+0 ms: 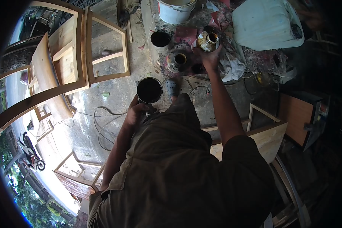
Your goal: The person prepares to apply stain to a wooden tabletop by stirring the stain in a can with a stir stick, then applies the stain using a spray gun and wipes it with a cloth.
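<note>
My left hand [136, 113] is closed around the handle of a spray gun, whose round open cup [149, 90] faces up and looks dark inside. In my right hand [210, 59] is a stained plastic bottle [207, 45] with an uncapped, brown-rimmed neck. It is over the paint-spattered bench [268, 59], with my fingers wrapped round its side. Left of it, another open bottle [178, 60] stands near a tub of dark liquid [160, 39]. A crumpled white rag [231, 66] lies right of my right wrist.
A white bucket [175, 13] and a big pale jerrycan [268, 24] are on the bench. Wooden chair frames [108, 45] stand to the left. A thin hose [98, 125] loops across the floor. A wooden panel [268, 138] and a brown cabinet [296, 117] are on the right.
</note>
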